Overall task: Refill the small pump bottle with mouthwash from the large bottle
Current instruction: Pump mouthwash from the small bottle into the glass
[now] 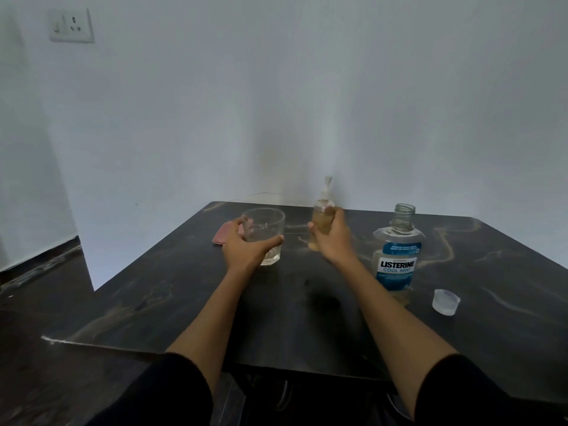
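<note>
The right hand (330,238) is wrapped around the small pump bottle (321,224), fingers curled over its far side and the thumb on the near left, so the pale amber body shows only above and below the fist while the pump head sticks up past the knuckles; the bottle is blurred and whether its base touches the dark marbled table (307,302) cannot be told. To the left of those fingers the left hand (246,247) grasps a clear drinking glass (264,235), thumb across the near wall and fingertips around the far left side, the glass standing on the table. Just behind that hand's fingers lies a pink cloth-like item (224,232), partly covered. To the right of the right hand, apart from it, stands the large mouthwash bottle (398,256), uncapped, its label reading "LISTERINE COOL MINT"; the smaller print is illegible. Its translucent cap (445,301) rests near its base, further right.
</note>
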